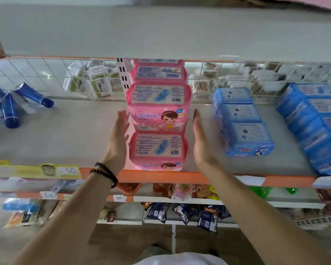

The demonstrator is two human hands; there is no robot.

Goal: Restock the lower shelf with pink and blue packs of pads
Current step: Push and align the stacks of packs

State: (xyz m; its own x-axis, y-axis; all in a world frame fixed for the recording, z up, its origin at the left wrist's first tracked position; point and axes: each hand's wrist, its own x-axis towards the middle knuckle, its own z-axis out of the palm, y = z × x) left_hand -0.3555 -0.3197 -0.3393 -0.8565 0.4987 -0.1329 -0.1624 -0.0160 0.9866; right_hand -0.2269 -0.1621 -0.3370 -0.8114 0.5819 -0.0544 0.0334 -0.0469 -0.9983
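Observation:
A row of pink packs of pads runs from the shelf's front edge to the back, stacked two high further in. The front pink pack stands at the orange shelf lip. My left hand is flat with straight fingers beside the left face of the pink row. My right hand is flat on the right side, a small gap from the packs. Neither hand holds anything. Blue packs of pads stand in a row to the right, with a second blue row at the far right.
The grey shelf has an orange front lip with price tags. Blue tubes lie at the left. A wire grid back shows small packets behind it. An upper shelf board hangs overhead. Snack packs fill the shelves below.

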